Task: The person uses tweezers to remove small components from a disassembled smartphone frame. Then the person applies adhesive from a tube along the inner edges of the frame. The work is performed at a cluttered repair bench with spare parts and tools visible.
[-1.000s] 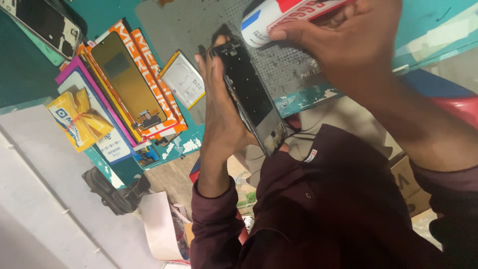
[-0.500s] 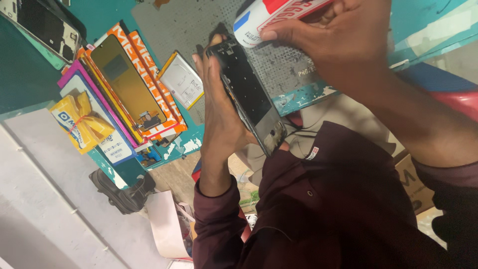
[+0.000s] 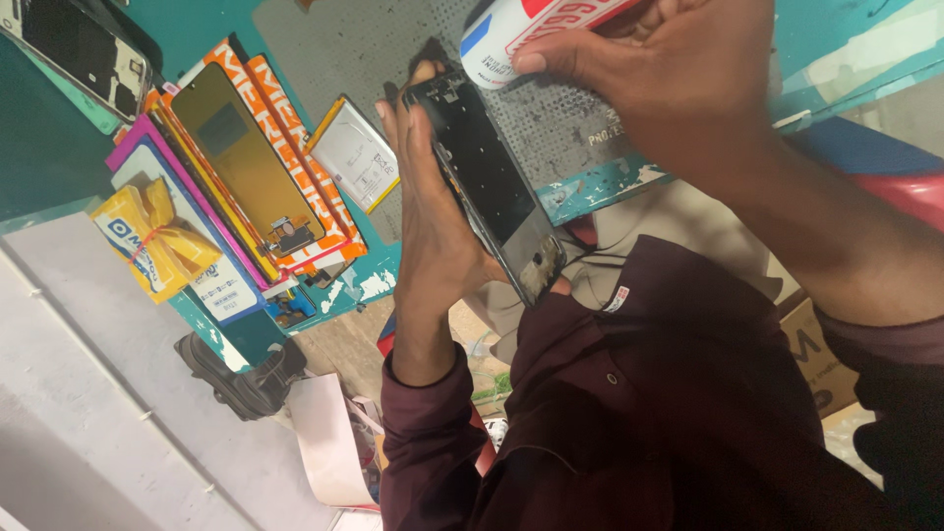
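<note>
Black and glossy, the phone frame [image 3: 489,182] stands on edge in the left hand [image 3: 433,226], whose fingers [image 3: 401,147] are closed flat along its back, thumb hidden behind it; the right hand [image 3: 678,84] is wrapped tight around a white tube with red and blue print [image 3: 536,25], its nozzle end just above the frame's top corner; beyond the fingertips lies a grey perforated mat [image 3: 551,128] on the teal worktop [image 3: 590,187], and off to the left-hand side an orange-edged screen box [image 3: 251,157]. Squeezing too hard could flood the frame with whatever the tube holds; a loose left grip could let it slip toward the lap.
</note>
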